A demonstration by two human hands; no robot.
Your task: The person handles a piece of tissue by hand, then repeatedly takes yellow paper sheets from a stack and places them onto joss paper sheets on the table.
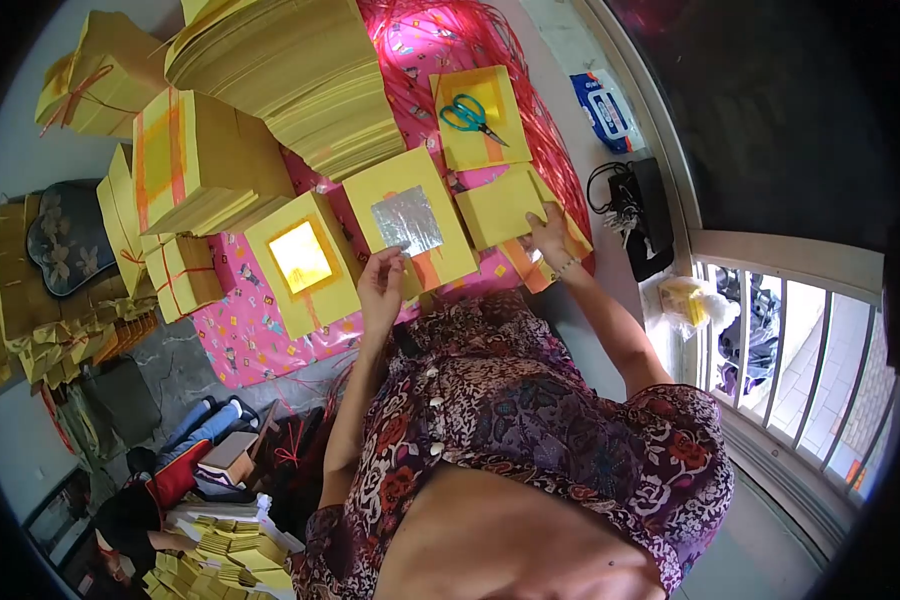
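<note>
Head view shows the left hand [382, 285] unclenched, its fingertips at the lower edge of 1 silver square [406, 220] on yellow paper [364, 196] just beyond. The right hand [548, 238] lays its fingers on the plain yellow sheet [502, 208]; whether it grips, one cannot tell. Lower left, 1 white box [266, 510] holds folded yellow papers [232, 548].

On my feed, daylight enters at right through a barred window [795, 350] beside a dark pane [770, 120]; at left, a pale wall [20, 440] and grey floor [175, 365].
</note>
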